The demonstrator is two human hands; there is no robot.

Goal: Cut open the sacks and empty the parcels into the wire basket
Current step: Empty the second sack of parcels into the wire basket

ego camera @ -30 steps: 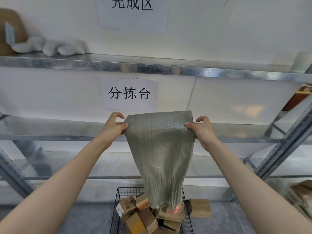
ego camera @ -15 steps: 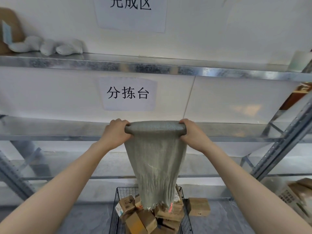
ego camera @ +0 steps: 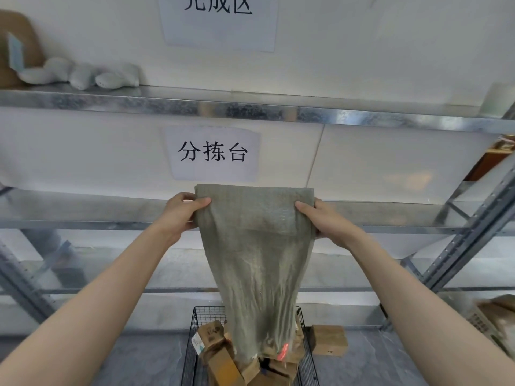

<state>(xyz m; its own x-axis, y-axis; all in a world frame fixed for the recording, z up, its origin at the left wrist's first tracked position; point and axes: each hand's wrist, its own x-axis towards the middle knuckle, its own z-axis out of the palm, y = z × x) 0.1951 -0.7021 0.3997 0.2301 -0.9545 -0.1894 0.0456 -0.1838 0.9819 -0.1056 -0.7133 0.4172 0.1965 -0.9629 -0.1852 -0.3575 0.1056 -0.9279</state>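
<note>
I hold a limp grey-green woven sack [ego camera: 259, 263] up at chest height, its top edge rolled over. My left hand [ego camera: 182, 211] grips the top left corner and my right hand [ego camera: 323, 221] grips the top right corner. The sack hangs straight down and its frayed open end rests among brown cardboard parcels [ego camera: 220, 355] piled in the black wire basket [ego camera: 193, 341] below. One cardboard parcel [ego camera: 328, 339] lies on the floor just right of the basket.
Galvanised steel shelving [ego camera: 278, 112] runs across the wall behind, with paper signs above it. White padded mailers [ego camera: 83, 75] lie on the top shelf at left. A slanted steel upright [ego camera: 473, 232] stands at right, with boxes [ego camera: 493, 316] beyond it.
Both hands rolled the sack's top edge over and regripped it. The sack's hanging length has shortened a little; its end still hangs in the basket.
</note>
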